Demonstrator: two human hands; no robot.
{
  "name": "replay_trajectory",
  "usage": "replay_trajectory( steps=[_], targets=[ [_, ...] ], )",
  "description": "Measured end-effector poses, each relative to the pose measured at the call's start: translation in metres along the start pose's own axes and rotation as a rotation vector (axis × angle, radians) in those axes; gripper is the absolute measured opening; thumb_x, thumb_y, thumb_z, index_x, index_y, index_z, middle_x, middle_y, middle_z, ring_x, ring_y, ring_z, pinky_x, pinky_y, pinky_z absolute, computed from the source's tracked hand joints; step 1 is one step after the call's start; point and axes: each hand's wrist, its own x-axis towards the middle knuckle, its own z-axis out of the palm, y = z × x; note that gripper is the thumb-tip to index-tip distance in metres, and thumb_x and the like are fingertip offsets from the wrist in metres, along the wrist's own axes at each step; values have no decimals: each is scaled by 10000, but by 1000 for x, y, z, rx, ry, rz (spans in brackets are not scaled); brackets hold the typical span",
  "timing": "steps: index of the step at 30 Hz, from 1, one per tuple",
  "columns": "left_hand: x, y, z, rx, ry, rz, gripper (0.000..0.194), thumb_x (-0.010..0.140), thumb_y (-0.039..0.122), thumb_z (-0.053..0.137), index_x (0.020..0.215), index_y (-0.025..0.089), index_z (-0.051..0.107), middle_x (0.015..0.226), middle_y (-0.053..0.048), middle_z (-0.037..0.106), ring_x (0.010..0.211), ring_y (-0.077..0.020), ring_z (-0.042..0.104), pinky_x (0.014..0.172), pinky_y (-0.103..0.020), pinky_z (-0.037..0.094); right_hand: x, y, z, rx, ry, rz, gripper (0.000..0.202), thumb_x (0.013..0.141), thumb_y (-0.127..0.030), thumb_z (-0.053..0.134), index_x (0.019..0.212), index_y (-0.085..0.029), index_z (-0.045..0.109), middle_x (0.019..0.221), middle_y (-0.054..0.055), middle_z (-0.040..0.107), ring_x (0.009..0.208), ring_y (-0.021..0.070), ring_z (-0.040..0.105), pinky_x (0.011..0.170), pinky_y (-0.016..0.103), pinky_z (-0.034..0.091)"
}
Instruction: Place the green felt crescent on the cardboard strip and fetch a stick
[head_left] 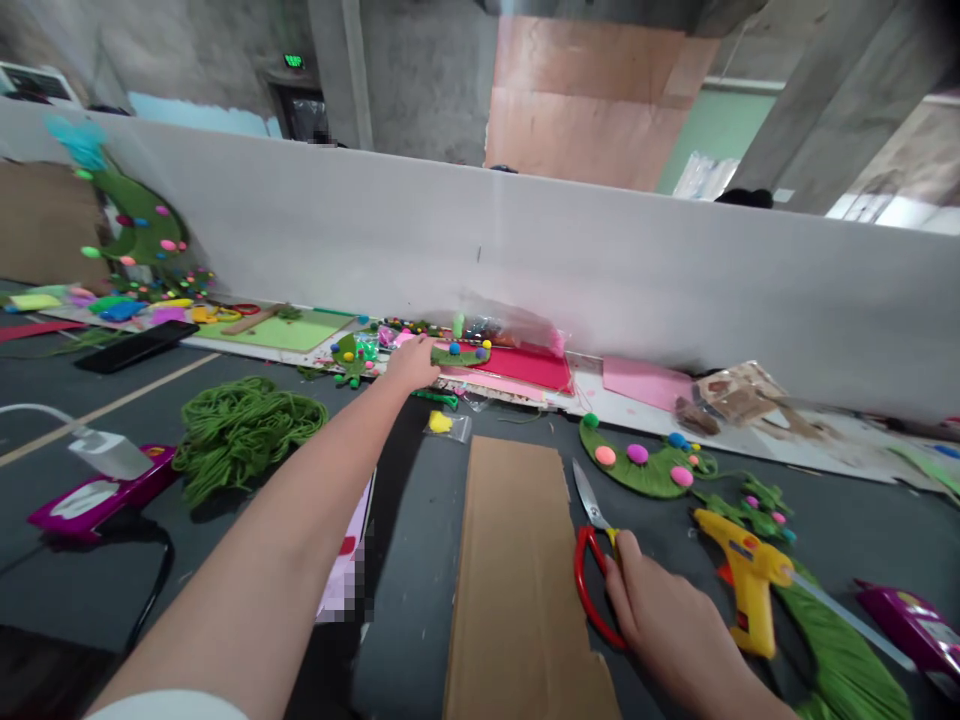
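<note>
Left hand (411,365) reaching far, fingers pinching pompom-studded felt strip (459,354); right hand (660,610) curling fingers around red-handled scissors (592,540) beside cardboard sheet (517,570).

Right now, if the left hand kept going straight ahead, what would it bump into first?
Probably the green felt strip with coloured pompoms, which the left hand already touches; behind it stands the white partition board. Depth is unclear.

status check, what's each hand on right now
Left hand far out, gripping green felt piece. Right hand on red scissors beside cardboard strip. Glue gun near right.
</note>
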Motion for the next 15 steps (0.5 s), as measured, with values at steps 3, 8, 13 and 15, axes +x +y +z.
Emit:
replay_trajectory(
  steps=[3,8,13,15],
  targets=[
    [21,-3,16,-3,-20,-9,381,983,389,646,1302,184,606,1321,-110,620,1136,-246,646,955,-461,576,4,4,5,30,-34,27,260,1066,-272,221,1171,-217,452,1084,125,757,976,368,763,677,393,439],
    [30,12,40,-69,6,13,374,986,390,641,1296,183,609,1317,-110,622,1129,-243,648,953,-458,576,6,8,5,32,-90,38,332,1054,-291,191,1235,-208,457,1197,167,732,1033,379,751,748,448,478],
    [28,26,49,-229,63,73,349,995,392,627,1282,194,620,1323,-110,622,1123,-234,647,958,-451,576,4,9,5,49,-70,17,370,1033,-325,155,1158,-220,487,1065,166,756,958,379,768,717,445,483],
    [30,12,38,-299,131,21,342,996,394,623,1280,202,624,1333,-109,619,1129,-234,645,965,-450,575,4,11,8,55,-33,-8,371,1027,-361,153,1112,-232,491,1035,158,758,930,381,773,691,436,480]
  ],
)
